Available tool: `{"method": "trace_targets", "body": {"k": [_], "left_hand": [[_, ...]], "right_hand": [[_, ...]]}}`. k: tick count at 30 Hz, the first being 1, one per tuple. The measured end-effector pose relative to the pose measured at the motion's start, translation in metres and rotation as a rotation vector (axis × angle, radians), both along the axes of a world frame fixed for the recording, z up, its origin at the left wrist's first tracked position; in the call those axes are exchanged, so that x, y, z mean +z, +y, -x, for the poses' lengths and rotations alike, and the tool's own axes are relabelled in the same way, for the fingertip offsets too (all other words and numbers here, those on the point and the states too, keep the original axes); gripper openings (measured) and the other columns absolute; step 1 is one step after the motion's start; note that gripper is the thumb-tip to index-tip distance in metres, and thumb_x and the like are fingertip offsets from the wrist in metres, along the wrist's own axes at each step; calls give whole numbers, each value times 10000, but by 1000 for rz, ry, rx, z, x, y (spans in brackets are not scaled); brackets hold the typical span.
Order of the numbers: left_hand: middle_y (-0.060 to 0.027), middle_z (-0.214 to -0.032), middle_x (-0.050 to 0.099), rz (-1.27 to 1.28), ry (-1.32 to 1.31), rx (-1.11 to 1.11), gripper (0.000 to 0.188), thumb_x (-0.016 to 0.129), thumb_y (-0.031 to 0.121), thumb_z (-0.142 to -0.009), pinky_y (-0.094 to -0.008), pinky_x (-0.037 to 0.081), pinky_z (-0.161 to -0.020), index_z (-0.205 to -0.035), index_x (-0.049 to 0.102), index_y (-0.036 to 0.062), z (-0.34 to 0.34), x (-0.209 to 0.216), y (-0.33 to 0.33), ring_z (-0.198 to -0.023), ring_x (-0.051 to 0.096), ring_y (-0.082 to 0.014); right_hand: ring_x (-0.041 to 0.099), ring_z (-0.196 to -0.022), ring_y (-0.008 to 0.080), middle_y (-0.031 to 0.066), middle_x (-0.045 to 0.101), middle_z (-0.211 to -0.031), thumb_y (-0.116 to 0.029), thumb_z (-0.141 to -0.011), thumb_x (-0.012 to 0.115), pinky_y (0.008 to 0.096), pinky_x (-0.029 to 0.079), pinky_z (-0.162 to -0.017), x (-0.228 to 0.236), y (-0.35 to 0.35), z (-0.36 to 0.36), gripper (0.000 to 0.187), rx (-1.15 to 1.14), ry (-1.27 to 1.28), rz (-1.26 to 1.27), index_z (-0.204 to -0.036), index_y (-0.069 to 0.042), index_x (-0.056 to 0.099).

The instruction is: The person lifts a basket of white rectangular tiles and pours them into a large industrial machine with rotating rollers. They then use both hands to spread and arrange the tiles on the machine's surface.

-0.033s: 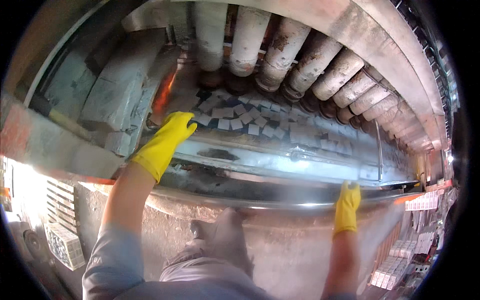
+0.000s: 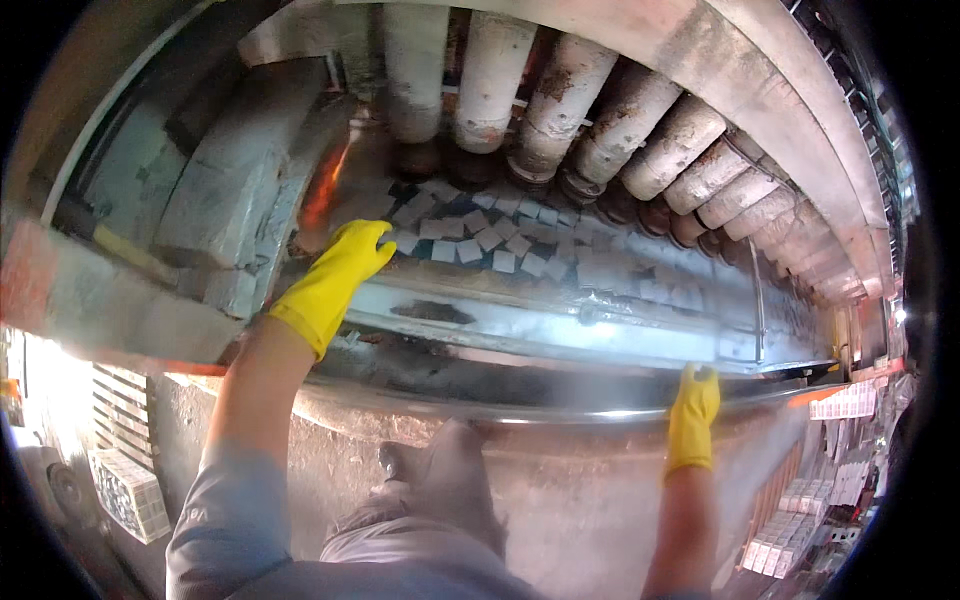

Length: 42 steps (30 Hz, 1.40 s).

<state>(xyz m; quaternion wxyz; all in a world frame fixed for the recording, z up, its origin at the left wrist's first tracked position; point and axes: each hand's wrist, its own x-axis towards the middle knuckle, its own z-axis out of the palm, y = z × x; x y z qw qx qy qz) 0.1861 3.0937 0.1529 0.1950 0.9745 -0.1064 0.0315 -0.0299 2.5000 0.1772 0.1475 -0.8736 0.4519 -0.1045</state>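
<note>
My left hand [image 2: 345, 268], in a yellow rubber glove, reaches over the trough's front ledge at the left. Its fingers are curled beside the nearest of several pale square pieces [image 2: 470, 250], which lie scattered on the dark wet bed. What its fingers hold, if anything, is hidden. Farther right, my right hand [image 2: 693, 412], in a matching glove, is at the front metal rail [image 2: 610, 413]. Those fingers are bent and close together, and I cannot make out what is in them. Light mist blurs the bed and ledge near this hand.
A row of thick, rusty pipes [image 2: 560, 105] slants down behind the bed under a curved beam [image 2: 760, 70]. An orange glow [image 2: 325, 190] shows beside the left metal block [image 2: 235, 170]. A thin upright rod [image 2: 757, 300] stands at the right. Stacked packs [image 2: 790, 525] lie lower right.
</note>
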Motion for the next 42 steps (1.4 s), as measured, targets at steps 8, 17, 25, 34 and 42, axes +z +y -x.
{"method": "trace_targets", "body": {"k": [8,17,25,34,42], "left_hand": [[-171,-1265,669,49,-75,91,374,637,282,-917,-459,475,-1023,-1238,690,99,-132,-109,-58,-1188,611,-367],[-134,-1407,602,-279,144,216,396,600,255,-957,-449,462,-1071,-1338,643,154,-178,-119,-105,-1305,565,-331],[-147,-1290,659,-265,181,234,296,631,231,-922,-450,501,-993,-1185,704,117,-166,-96,-121,-1215,613,-339],[-177,-1092,688,-117,144,75,194,605,211,-912,-481,517,-887,-1028,709,97,-85,-60,-85,-1049,651,-385],[-158,-1082,655,111,101,-264,166,641,203,-932,-449,499,-886,-1040,688,85,85,97,-57,-1046,615,-375]], "right_hand": [[663,-1100,321,167,706,-1175,-434,-896,701,405,494,-975,-46,-15,28,540,21,-241,2,-1229,-12,667],[632,-1117,272,141,683,-1186,-275,-912,731,377,460,-1018,-30,10,40,425,-1,-377,-92,-1226,2,664],[632,-1129,285,160,678,-1198,-272,-921,722,387,458,-1022,-13,14,48,422,10,-304,-51,-1235,1,658],[655,-1109,308,161,697,-1187,-350,-910,713,401,489,-981,-28,1,47,464,59,-348,2,-1226,-15,662],[665,-1080,349,169,705,-1179,-454,-911,662,440,506,-924,-5,9,2,530,22,-119,82,-1248,-45,664]]}}
